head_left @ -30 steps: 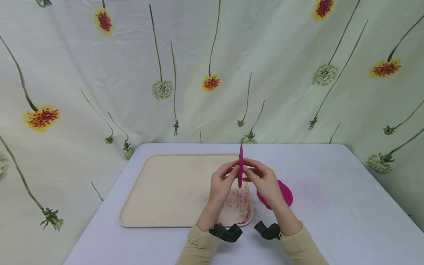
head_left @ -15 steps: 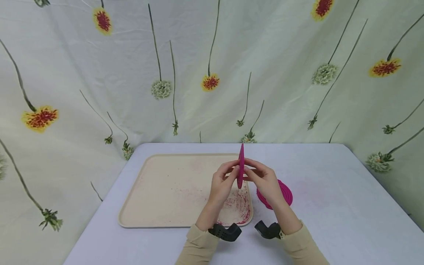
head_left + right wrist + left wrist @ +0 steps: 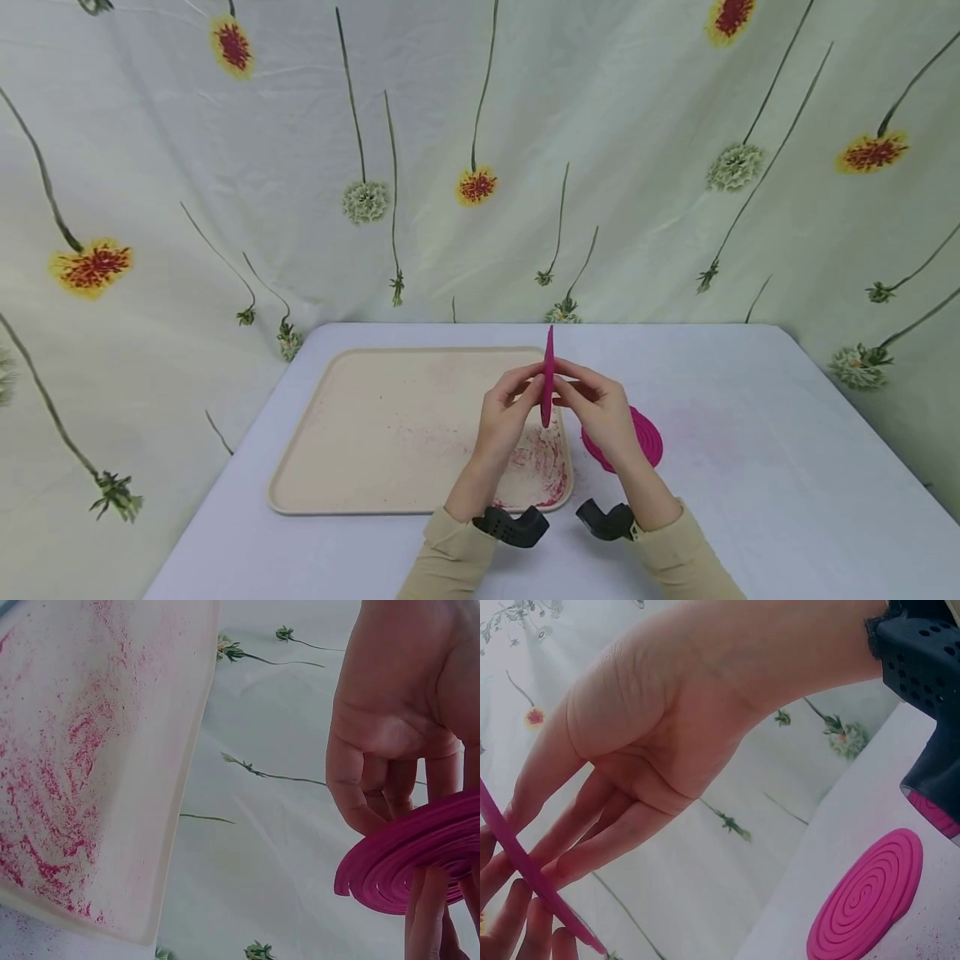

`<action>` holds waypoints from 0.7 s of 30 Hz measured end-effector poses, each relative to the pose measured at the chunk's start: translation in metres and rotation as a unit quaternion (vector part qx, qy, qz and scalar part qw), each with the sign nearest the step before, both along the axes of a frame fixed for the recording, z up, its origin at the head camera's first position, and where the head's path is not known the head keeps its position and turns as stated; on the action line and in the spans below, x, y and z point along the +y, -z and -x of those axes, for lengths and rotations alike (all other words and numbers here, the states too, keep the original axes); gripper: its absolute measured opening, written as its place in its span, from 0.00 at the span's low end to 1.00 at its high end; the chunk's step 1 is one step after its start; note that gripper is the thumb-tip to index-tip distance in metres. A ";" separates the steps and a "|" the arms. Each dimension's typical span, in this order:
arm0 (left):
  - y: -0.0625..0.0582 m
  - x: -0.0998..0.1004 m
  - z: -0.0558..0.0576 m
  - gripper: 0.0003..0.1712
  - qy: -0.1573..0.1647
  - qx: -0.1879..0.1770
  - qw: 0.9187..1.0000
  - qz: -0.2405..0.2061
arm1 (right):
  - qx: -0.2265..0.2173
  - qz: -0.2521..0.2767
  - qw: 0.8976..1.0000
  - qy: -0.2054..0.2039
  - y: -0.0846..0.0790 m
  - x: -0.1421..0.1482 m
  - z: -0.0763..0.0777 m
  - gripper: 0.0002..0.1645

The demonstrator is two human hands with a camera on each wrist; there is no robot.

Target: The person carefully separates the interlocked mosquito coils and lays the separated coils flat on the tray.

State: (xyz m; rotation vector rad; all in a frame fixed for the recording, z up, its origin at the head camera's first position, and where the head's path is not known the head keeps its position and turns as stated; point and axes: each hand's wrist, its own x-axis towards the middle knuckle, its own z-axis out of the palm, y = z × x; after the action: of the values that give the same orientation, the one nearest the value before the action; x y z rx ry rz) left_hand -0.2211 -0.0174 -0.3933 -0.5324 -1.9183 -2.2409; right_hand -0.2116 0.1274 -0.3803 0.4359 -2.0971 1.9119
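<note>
Above the tray's right end, a magenta spiral disc of coiled clay (image 3: 548,387) is held upright, edge-on in the head view. My left hand (image 3: 504,408) pinches it from the left with thumb and fingers. From the other side, my right hand (image 3: 602,408) grips the same disc, fingers on its faces. The right wrist view shows the rings of this spiral disc (image 3: 405,859) and one loose coil end. A second magenta spiral disc (image 3: 865,896) lies flat on the table, partly covered by my right hand and forearm in the head view.
A beige tray (image 3: 360,442) lies left of the hands, its right end smeared with magenta residue (image 3: 75,795). White cloth covers the table (image 3: 772,450). A flower-print curtain (image 3: 420,250) hangs behind. Black wrist cameras (image 3: 512,527) sit on both wrists.
The held disc's top edge has tipped slightly to the right. Both hands keep their grip in nearly the same place.
</note>
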 end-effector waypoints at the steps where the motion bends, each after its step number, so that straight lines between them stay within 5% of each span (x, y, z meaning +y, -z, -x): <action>1: 0.000 0.000 0.000 0.17 0.002 -0.001 1.000 -0.001 | 0.001 0.000 1.000 0.004 0.000 0.000 0.000 0.20; 11: -0.008 0.000 -0.006 0.16 -0.008 -0.016 0.999 0.035 | -0.004 0.002 1.000 0.026 0.000 -0.001 0.000 0.19; 17: -0.027 -0.001 -0.021 0.16 -0.018 0.016 0.998 0.065 | 0.006 0.001 1.000 0.024 0.000 -0.002 0.000 0.17; 21: -0.031 -0.001 -0.024 0.15 -0.021 0.031 0.997 0.064 | 0.005 -0.004 1.000 0.024 0.001 -0.002 0.001 0.16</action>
State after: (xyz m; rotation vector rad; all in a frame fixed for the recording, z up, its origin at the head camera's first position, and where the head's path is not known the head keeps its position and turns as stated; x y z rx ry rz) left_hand -0.1972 -0.0185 -0.3627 -0.5674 -2.0327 -2.0606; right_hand -0.2123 0.1255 -0.3812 0.3916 -2.0897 1.8722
